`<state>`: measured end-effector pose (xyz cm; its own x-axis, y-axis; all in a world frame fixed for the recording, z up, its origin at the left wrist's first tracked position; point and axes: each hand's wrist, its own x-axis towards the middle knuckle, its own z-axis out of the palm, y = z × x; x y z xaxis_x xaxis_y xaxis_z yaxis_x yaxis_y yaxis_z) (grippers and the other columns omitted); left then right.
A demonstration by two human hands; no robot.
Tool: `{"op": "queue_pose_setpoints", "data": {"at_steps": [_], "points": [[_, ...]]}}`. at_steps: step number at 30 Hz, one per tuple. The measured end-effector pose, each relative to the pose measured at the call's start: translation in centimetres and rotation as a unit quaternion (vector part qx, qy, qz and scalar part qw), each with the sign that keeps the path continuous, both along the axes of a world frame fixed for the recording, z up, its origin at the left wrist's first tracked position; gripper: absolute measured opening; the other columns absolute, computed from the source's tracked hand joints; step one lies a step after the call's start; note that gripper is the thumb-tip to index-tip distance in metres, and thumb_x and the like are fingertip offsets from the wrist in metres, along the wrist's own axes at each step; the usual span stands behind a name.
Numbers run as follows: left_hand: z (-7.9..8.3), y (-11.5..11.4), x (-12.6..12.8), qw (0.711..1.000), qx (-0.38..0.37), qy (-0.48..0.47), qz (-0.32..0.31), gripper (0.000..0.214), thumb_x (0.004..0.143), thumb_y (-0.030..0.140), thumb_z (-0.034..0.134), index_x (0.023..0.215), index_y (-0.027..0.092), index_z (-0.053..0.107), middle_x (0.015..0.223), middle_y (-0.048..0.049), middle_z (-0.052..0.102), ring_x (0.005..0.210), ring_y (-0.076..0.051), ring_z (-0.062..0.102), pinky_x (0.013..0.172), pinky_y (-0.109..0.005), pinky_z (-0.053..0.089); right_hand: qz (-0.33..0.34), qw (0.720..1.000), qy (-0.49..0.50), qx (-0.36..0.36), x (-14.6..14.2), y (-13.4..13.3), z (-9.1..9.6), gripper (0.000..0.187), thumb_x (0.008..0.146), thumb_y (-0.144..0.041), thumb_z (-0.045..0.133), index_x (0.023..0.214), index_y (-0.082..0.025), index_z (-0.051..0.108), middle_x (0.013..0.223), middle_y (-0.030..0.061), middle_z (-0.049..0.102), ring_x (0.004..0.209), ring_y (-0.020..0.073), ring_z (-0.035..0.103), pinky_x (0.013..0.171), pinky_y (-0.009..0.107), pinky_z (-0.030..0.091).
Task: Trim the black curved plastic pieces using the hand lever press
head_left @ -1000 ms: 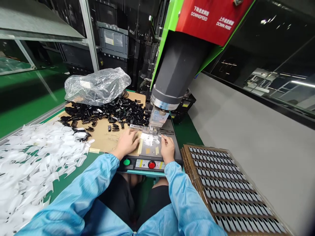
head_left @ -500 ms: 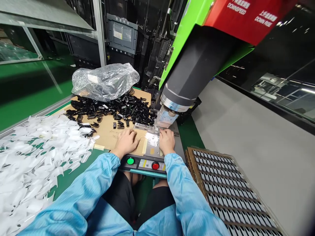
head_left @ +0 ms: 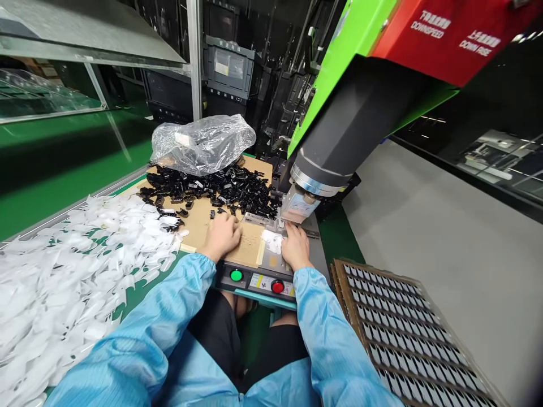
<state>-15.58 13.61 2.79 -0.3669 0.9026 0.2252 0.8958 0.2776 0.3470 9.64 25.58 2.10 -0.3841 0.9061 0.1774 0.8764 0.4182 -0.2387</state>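
My left hand (head_left: 223,234) rests over the cardboard (head_left: 246,251), fingers bent and a little apart, with its tips beside the nearest small black plastic clips (head_left: 212,215). I see nothing held in it. My right hand (head_left: 297,247) reaches to the metal fixture (head_left: 261,219) right under the press head (head_left: 299,206). Its fingers are drawn together at the fixture, and whatever they pinch is hidden. Between the hands, against the right one, lies a small heap of white plastic pieces (head_left: 271,240). The main pile of black clips (head_left: 241,189) spreads beyond my left hand.
A large heap of white pieces (head_left: 85,260) covers the left of the table. A clear plastic bag (head_left: 203,144) lies behind the clips. The control panel has a green button (head_left: 236,275) and a red button (head_left: 278,287). Trays of parts (head_left: 399,316) are stacked at right.
My left hand has shifted slightly forward toward the nearest black clips, its fingers now bent beside them. My right hand stays at the fixture. The whole view has swung a little left.
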Motion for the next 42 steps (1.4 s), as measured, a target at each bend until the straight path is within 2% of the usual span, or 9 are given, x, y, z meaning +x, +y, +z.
{"op": "queue_pose_setpoints", "data": {"at_steps": [3,6,12,21,27,30,36,39,42], "points": [[0.0,-0.1,-2.9,0.996,0.019,0.006,0.082,0.043,0.1,0.048,0.059,0.132,0.021,0.069,0.137,-0.0193,0.062,0.131,-0.04,0.054,0.107,-0.052,0.045,-0.006,1.0,0.001,0.002,0.2,-0.5,0.0,0.07,0.089,-0.017,0.046,0.159,-0.021,0.05,0.17,0.0036,0.047,0.157,0.0321,0.036,0.13,0.049,0.031],[-0.6,-0.3,-5.0,0.996,0.0,-0.012,0.093,0.049,0.1,0.054,0.059,0.138,0.025,0.069,0.144,-0.0187,0.061,0.135,-0.042,0.053,0.112,-0.054,0.042,-0.005,1.0,0.001,0.005,0.2,-0.7,-0.1,0.069,0.09,-0.017,0.047,0.159,-0.021,0.051,0.17,0.0038,0.048,0.157,0.0319,0.036,0.131,0.048,0.029],[-1.6,-0.1,-4.7,0.999,-0.007,-0.045,0.03,0.041,0.101,0.05,0.059,0.126,0.023,0.075,0.124,-0.0169,0.07,0.124,-0.037,0.062,0.109,-0.05,0.047,-0.001,1.0,0.012,0.008,0.2,-0.4,-0.3,0.069,0.089,-0.016,0.047,0.158,-0.022,0.052,0.169,0.0045,0.049,0.157,0.0316,0.037,0.131,0.049,0.028],[-1.1,0.1,1.6,0.971,-0.001,-0.099,-0.218,0.032,0.096,0.04,0.071,0.121,0.021,0.076,0.123,-0.0138,0.072,0.119,-0.031,0.066,0.107,-0.044,0.052,0.024,0.997,0.068,0.041,-0.4,-2.2,0.0,0.052,0.09,-0.018,0.048,0.14,-0.016,0.063,0.155,0.014,0.059,0.154,0.0348,0.038,0.128,0.056,0.033],[-1.0,0.3,-0.6,0.968,-0.015,-0.138,-0.208,0.022,0.095,0.03,0.067,0.115,0.022,0.072,0.112,-0.0085,0.076,0.105,-0.026,0.071,0.097,-0.037,0.055,0.187,0.979,0.071,0.036,-3.1,-6.3,-0.7,0.042,0.091,-0.023,0.06,0.133,-0.025,0.066,0.138,0.0073,0.069,0.144,0.0267,0.048,0.125,0.045,0.038],[-1.1,0.4,-1.4,0.97,-0.027,-0.156,-0.187,0.021,0.095,0.026,0.064,0.115,0.022,0.069,0.111,-0.0075,0.077,0.102,-0.025,0.072,0.094,-0.037,0.056,0.214,0.974,0.07,0.035,-4.0,-7.3,-1.1,0.032,0.093,-0.021,0.06,0.124,-0.026,0.069,0.123,0.0078,0.072,0.131,0.0283,0.053,0.116,0.046,0.042],[-1.6,0.6,-0.9,0.952,0.036,-0.189,-0.238,0.024,0.094,0.022,0.061,0.116,0.022,0.071,0.121,-0.0084,0.073,0.113,-0.024,0.069,0.104,-0.038,0.054,0.18,0.979,0.094,0.035,-3.1,-6.6,-1.2,0.028,0.099,-0.021,0.051,0.12,-0.025,0.069,0.118,0.0075,0.073,0.114,0.0249,0.059,0.103,0.039,0.047],[-1.6,0.5,-0.6,0.944,0.037,-0.192,-0.266,0.018,0.092,0.021,0.063,0.106,0.023,0.073,0.111,-0.0073,0.072,0.104,-0.024,0.068,0.098,-0.038,0.056,0.116,0.984,0.127,0.043,-1.8,-4.9,-0.9,0.031,0.101,-0.025,0.047,0.124,-0.022,0.067,0.121,0.0107,0.073,0.113,0.0253,0.061,0.102,0.039,0.049],[-1.2,0.3,-1.0,0.947,0.03,-0.164,-0.274,0.021,0.085,0.013,0.064,0.1,0.024,0.075,0.107,-0.0071,0.072,0.109,-0.026,0.066,0.104,-0.041,0.054,0.045,0.986,0.148,0.054,-0.2,-2.5,-0.5,0.033,0.101,-0.026,0.045,0.124,-0.018,0.067,0.119,0.0128,0.072,0.111,0.0255,0.062,0.102,0.04,0.05]]}}
